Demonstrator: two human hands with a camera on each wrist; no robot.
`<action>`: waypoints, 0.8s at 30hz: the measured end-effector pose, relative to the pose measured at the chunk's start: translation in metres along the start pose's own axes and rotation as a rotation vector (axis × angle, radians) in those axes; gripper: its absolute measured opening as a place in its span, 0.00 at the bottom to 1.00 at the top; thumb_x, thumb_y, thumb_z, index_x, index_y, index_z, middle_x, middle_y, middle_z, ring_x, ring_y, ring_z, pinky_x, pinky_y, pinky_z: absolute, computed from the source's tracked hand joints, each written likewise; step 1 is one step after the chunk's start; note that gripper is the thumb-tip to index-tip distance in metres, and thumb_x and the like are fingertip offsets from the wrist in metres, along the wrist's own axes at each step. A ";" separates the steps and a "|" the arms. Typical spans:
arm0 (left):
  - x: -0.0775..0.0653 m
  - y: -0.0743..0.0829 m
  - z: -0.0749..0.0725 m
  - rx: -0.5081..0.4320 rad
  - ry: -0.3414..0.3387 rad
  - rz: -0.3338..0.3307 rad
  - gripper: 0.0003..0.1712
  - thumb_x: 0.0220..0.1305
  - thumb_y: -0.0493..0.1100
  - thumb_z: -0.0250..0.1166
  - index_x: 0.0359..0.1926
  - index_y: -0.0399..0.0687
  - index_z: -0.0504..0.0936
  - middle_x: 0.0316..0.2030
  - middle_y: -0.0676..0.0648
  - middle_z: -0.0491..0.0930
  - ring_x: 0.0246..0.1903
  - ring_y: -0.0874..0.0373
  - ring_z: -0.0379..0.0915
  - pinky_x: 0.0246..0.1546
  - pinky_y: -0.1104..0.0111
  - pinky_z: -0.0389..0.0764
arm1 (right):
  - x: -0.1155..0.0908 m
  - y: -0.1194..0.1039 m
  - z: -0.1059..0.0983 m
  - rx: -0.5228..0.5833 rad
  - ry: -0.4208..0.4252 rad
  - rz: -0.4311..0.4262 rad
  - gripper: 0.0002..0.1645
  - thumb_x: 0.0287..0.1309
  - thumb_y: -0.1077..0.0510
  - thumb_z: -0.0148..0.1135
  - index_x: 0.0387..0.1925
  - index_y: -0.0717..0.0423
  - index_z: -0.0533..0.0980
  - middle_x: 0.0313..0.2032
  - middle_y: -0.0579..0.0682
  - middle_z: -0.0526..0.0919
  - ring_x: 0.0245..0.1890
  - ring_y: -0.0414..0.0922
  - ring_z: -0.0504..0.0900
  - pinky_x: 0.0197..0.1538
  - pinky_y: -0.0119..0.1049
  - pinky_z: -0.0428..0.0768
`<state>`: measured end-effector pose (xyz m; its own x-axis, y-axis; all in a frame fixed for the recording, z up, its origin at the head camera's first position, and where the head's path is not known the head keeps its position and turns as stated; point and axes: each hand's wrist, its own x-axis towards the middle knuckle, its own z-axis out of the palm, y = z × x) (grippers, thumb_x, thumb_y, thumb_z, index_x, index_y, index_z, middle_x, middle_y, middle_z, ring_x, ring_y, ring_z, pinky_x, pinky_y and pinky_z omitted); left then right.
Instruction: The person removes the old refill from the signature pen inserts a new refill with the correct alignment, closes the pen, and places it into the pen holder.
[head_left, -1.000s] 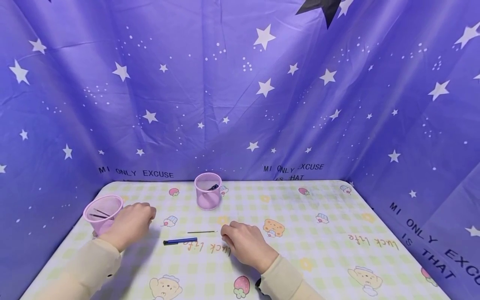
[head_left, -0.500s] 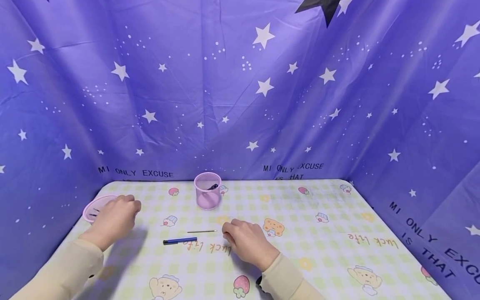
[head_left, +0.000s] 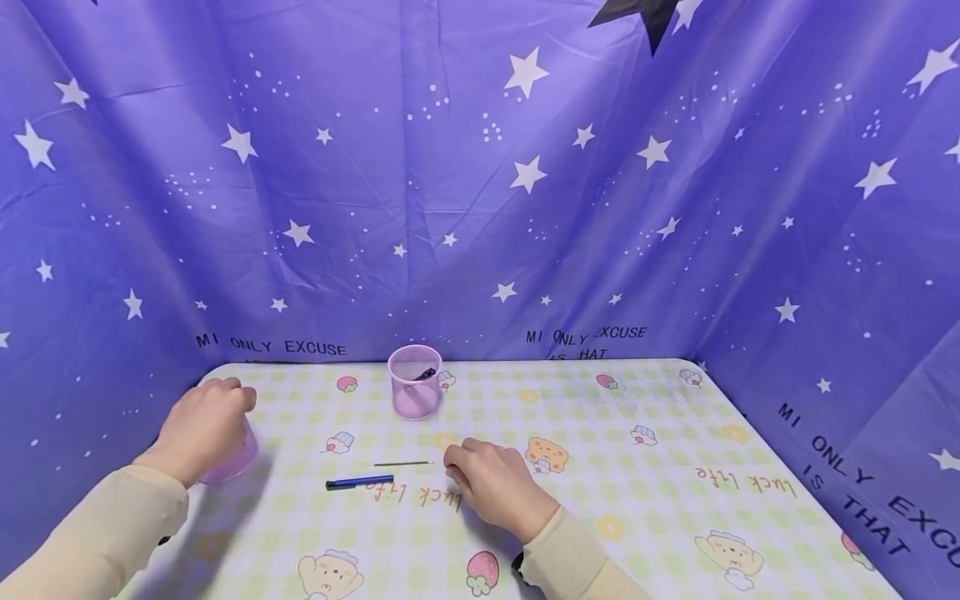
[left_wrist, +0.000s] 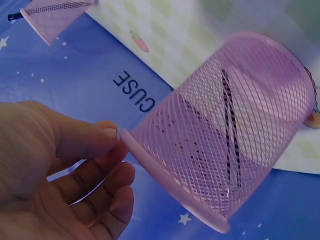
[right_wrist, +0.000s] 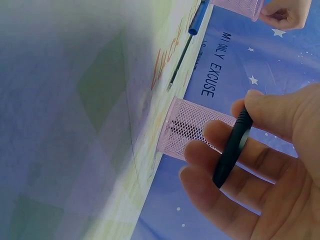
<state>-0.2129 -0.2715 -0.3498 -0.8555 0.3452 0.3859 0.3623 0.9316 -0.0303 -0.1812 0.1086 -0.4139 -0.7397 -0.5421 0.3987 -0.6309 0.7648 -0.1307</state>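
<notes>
At the table's left my left hand (head_left: 202,425) covers most of a pink mesh pen cup (head_left: 238,458). In the left wrist view its thumb and forefinger pinch the rim of that cup (left_wrist: 235,130); thin dark sticks (left_wrist: 231,125) show through the mesh. Toward the middle, my right hand (head_left: 498,483) is low over the tablecloth. The right wrist view shows it pinching a short dark pen part (right_wrist: 234,147) with a ribbed end. Just left of this hand lie a thin pen refill (head_left: 405,463) and a blue pen barrel (head_left: 360,482).
Farther back stands a second pink mesh pen cup (head_left: 416,392) with a dark item inside. A pale checked tablecloth (head_left: 645,500) covers the table. Purple starred cloth (head_left: 480,183) hangs behind and on both sides.
My left hand has moved left, from the right side of the left pen cup to its rim. The right hand, the refill and the blue barrel have stayed nearly still.
</notes>
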 end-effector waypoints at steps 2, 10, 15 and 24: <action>0.000 -0.005 -0.002 0.008 -0.002 0.003 0.11 0.35 0.25 0.61 0.20 0.44 0.77 0.20 0.47 0.70 0.23 0.45 0.70 0.25 0.50 0.73 | 0.000 0.000 0.000 0.000 0.001 -0.001 0.06 0.61 0.55 0.61 0.28 0.42 0.74 0.22 0.36 0.67 0.20 0.34 0.67 0.19 0.29 0.64; 0.002 -0.022 -0.005 -0.003 -0.084 -0.053 0.04 0.51 0.33 0.66 0.23 0.44 0.81 0.21 0.46 0.73 0.22 0.43 0.73 0.23 0.49 0.73 | 0.000 -0.001 0.000 -0.012 -0.025 0.008 0.06 0.62 0.54 0.60 0.29 0.42 0.74 0.22 0.37 0.68 0.20 0.35 0.68 0.20 0.31 0.65; 0.004 -0.030 -0.005 -0.052 -0.178 -0.125 0.07 0.51 0.34 0.64 0.21 0.47 0.77 0.21 0.47 0.73 0.21 0.49 0.70 0.21 0.51 0.71 | 0.000 -0.001 0.001 -0.009 -0.031 0.009 0.06 0.62 0.54 0.60 0.29 0.42 0.74 0.22 0.36 0.68 0.20 0.35 0.68 0.20 0.30 0.65; 0.004 -0.039 -0.003 -0.058 -0.279 -0.172 0.11 0.50 0.32 0.58 0.18 0.50 0.71 0.20 0.48 0.71 0.20 0.51 0.66 0.19 0.54 0.69 | -0.001 -0.002 0.000 -0.009 -0.039 0.018 0.06 0.63 0.53 0.59 0.29 0.42 0.74 0.22 0.36 0.67 0.20 0.35 0.68 0.20 0.31 0.64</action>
<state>-0.2296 -0.3068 -0.3445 -0.9714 0.2086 0.1133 0.2171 0.9737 0.0692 -0.1796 0.1074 -0.4139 -0.7594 -0.5417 0.3603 -0.6157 0.7774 -0.1290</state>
